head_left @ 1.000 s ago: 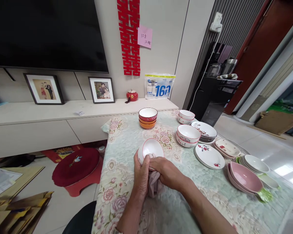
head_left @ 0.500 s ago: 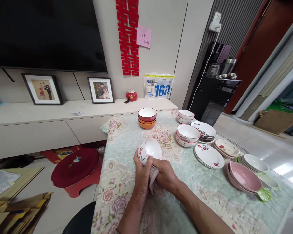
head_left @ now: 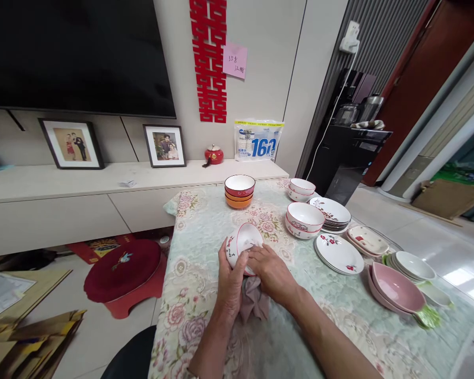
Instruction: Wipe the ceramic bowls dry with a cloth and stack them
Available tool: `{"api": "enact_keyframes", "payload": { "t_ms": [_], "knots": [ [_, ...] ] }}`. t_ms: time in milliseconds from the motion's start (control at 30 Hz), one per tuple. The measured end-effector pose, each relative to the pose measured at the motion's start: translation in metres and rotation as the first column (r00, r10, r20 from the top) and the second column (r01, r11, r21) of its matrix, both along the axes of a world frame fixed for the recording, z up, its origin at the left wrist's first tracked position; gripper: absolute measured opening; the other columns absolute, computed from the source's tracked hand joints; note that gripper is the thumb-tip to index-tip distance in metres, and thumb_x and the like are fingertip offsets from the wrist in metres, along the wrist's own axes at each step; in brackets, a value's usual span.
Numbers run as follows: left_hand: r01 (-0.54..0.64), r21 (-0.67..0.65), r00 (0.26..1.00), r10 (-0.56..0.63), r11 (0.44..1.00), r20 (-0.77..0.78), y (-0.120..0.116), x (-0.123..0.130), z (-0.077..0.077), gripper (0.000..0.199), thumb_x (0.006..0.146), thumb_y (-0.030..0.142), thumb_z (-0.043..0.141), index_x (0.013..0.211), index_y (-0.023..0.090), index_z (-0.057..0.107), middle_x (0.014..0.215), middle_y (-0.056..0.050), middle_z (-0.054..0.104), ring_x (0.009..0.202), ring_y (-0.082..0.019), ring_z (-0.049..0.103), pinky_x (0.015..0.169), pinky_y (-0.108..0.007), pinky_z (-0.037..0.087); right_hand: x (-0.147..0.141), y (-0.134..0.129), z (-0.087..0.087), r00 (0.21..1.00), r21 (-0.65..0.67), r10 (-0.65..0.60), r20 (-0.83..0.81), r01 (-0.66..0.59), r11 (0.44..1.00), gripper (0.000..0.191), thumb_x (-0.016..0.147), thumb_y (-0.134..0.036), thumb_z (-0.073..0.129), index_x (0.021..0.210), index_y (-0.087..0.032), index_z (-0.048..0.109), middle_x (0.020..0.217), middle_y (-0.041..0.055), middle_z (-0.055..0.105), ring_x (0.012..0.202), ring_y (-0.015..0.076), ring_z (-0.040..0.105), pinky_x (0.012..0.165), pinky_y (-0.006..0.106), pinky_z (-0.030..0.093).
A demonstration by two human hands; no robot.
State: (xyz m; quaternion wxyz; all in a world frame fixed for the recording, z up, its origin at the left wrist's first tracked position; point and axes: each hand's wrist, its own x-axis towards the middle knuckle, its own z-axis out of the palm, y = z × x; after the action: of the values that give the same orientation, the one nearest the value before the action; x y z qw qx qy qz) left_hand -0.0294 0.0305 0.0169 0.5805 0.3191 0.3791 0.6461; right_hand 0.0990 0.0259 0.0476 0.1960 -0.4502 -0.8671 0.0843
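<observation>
Since 0.5 s ago, right hand (head_left: 274, 269) has moved up and flatter across the rim of the white red-rimmed ceramic bowl (head_left: 247, 237), and the greyish-pink fabric cloth (head_left: 255, 304) now fans out lower beneath it.

Biggest first: table with pale green floral quilted cover (head_left: 197, 237), fills centre to lower right. Black flat TV screen (head_left: 75, 58) above a long white cabinet (head_left: 82, 181), upper left. Round dark-red cushioned stool (head_left: 122, 271) left of table.

Table, right side: 2 nested pink leaf-shaped bowls (head_left: 397, 287); stack of round white plates with dark floral print (head_left: 329, 210); nearer stack of white plates with red flowers (head_left: 338, 253); 2 nested white bowls with red rims (head_left: 305, 213), 2 smaller nested white bowls (head_left: 302, 185) behind. Toward the cabinet: 1 red bowl (head_left: 240, 185) stacked on orange bowls (head_left: 239, 202).

Held bowl: above the near-middle of table, tilted, opening facing right and up, floral print on its outside.

Left hand (head_left: 229, 279) grips bowl: thumb on near side at rim, fingers curled around left side (tips mostly hidden). Right-hand fingers pressed together, laid over the near rim and reaching inside. Cloth hangs under right hand; can't tell whether those fingers pinch it.
</observation>
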Motion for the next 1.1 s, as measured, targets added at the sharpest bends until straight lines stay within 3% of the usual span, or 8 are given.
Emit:
{"api": "enact_keyframes", "payload": {
  "t_ms": [167,333,533,667,733,833,933,1100],
  "knots": [
    [-0.003,-0.023,1.000,0.004,1.000,0.003,-0.004,0.002,0.005,0.087,0.072,0.035,0.076,0.145,0.026,0.029,0.140,-0.013,0.052,0.122,-0.027,0.057,0.102,-0.038,0.046,-0.017,-0.010,-0.006,0.954,-0.123,-0.080,-0.289,0.046,0.991,0.021,0.083,-0.007,0.048,0.083,-0.017,0.066,0.082,0.0029,0.067,0.076,0.0167,0.059,0.071,0.026,0.043],
    [0.016,-0.064,0.999,-0.019,0.998,-0.032,-0.008,-0.004,0.014,0.077,0.080,0.044,0.068,0.144,0.026,0.030,0.135,-0.013,0.055,0.118,-0.026,0.059,0.098,-0.037,0.048,-0.028,-0.016,0.001,0.817,-0.260,-0.093,-0.569,-0.071,0.963,0.018,0.091,-0.019,0.045,0.083,-0.018,0.061,0.076,-0.0019,0.061,0.070,0.0128,0.054,0.065,0.021,0.042],
    [-0.012,-0.088,0.998,0.007,0.996,-0.063,-0.002,-0.007,0.009,0.068,0.083,0.047,0.064,0.140,0.024,0.037,0.133,-0.013,0.057,0.117,-0.026,0.059,0.100,-0.038,0.047,-0.011,-0.005,0.007,0.960,-0.109,0.168,-0.223,-0.196,0.974,0.034,0.079,-0.004,0.048,0.105,-0.020,0.062,0.111,0.0064,0.067,0.104,0.0199,0.058,0.093,0.032,0.042],
    [0.013,-0.024,1.000,-0.014,1.000,-0.005,-0.002,-0.002,0.005,0.070,0.081,0.043,0.067,0.141,0.026,0.036,0.135,-0.012,0.056,0.119,-0.024,0.059,0.102,-0.038,0.046,0.000,0.001,0.000,0.999,-0.017,0.035,0.026,-0.034,0.999,0.044,0.082,-0.003,0.045,0.120,-0.021,0.059,0.128,0.0100,0.061,0.125,0.0244,0.048,0.111,0.047,0.026],
    [0.022,-0.004,1.000,-0.022,1.000,-0.003,-0.003,0.000,0.005,0.076,0.078,0.039,0.071,0.142,0.025,0.033,0.137,-0.012,0.055,0.121,-0.024,0.057,0.103,-0.037,0.045,0.000,0.001,-0.003,1.000,-0.011,-0.006,0.012,0.006,1.000,0.038,0.085,-0.004,0.044,0.115,-0.020,0.062,0.122,0.0094,0.065,0.120,0.0232,0.052,0.108,0.044,0.030],
    [0.027,-0.014,1.000,-0.027,1.000,-0.003,-0.006,0.002,0.009,0.087,0.073,0.036,0.075,0.145,0.024,0.027,0.142,-0.014,0.049,0.125,-0.026,0.054,0.104,-0.037,0.044,-0.007,-0.003,-0.005,0.988,-0.077,-0.032,-0.148,0.021,0.997,0.025,0.086,-0.008,0.047,0.096,-0.018,0.067,0.098,0.0062,0.069,0.095,0.0192,0.061,0.087,0.030,0.044],
    [0.039,-0.031,0.998,-0.040,0.999,-0.040,-0.008,0.000,0.014,0.090,0.074,0.039,0.074,0.147,0.024,0.024,0.143,-0.014,0.048,0.125,-0.027,0.054,0.104,-0.038,0.044,-0.016,-0.009,-0.005,0.911,-0.184,-0.086,-0.404,0.011,0.983,0.018,0.089,-0.014,0.049,0.083,-0.018,0.065,0.079,0.0004,0.066,0.074,0.0143,0.059,0.068,0.023,0.043],
    [0.004,-0.050,0.995,-0.009,0.999,-0.098,-0.007,-0.006,0.017,0.076,0.081,0.045,0.065,0.144,0.022,0.030,0.134,-0.015,0.055,0.119,-0.027,0.058,0.101,-0.038,0.046,-0.023,-0.013,0.002,0.779,-0.288,-0.059,-0.624,-0.159,0.944,0.014,0.091,-0.019,0.048,0.083,-0.018,0.060,0.077,-0.0024,0.060,0.071,0.0122,0.054,0.065,0.020,0.043]
  ]
}}
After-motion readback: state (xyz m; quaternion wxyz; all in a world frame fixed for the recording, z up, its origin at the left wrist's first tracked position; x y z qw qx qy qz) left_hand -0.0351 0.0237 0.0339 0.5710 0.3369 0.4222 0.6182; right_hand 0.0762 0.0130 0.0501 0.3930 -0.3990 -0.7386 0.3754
